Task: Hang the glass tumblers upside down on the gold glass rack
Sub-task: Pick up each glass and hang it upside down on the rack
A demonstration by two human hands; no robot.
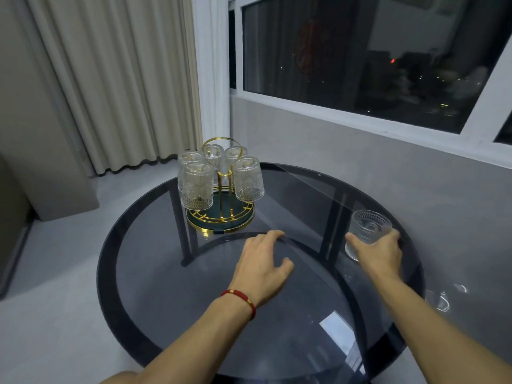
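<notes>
The gold glass rack (221,189) stands on its dark green round base at the far left of the round smoked-glass table (155,245). Several embossed clear tumblers (197,187) hang on it upside down. One more tumbler (367,227) stands upright at the table's right edge, and my right hand (378,252) is wrapped around its near side. My left hand (263,263), with a red cord bracelet at the wrist, rests flat on the glass just in front of the rack, fingers spread and holding nothing.
A grey wall with a dark window (360,59) runs close behind the table on the right. Cream curtains (116,79) hang at the back left. The table's black frame shows through the glass top.
</notes>
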